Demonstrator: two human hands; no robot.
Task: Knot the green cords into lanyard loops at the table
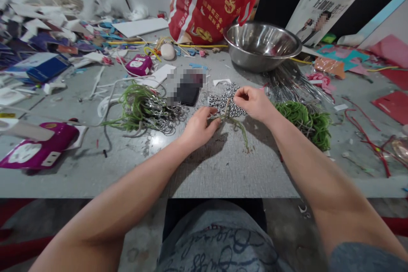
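Left hand [199,127]: palm down, low over the surface [197,180], thumb and forefinger reaching to the near end of the cord; a gap shows between them, and I cannot tell whether the tips are clamped on it
Right hand [253,102]: apart from the left, raised over the right edge of the balls, fingers curled and thumb drawn close to the forefinger; too small to tell whether anything is pinched there
Green cord [244,134]: between the two hands, by the left fingertips, its tail trailing over the surface toward the person
Silver balls [234,93]: a loose, shiny spread just beyond the cord, the right hand partly above it
Green-corded bundle [134,102]: left of the left hand, cords heaped with metal fittings at its right end
Green cord loops [302,121]: a pile to the right, beside the right forearm
Silver strands [287,83]: fanned out between the steel bowl and the loops
Steel bowl [261,63]: upright, well beyond the right hand
Red bag [204,12]: standing behind the bowl's left rim, gold print and white stripes on it
Dark flat object [190,94]: left of the balls, partly blurred out
Purple power strips: one [139,65] beyond the bundle, a larger one [41,146] at the far left with a plug in it
Red cords [369,140]: scattered at the right
Paper scraps [35,25]: heaped at the far left behind a blue box [40,69]
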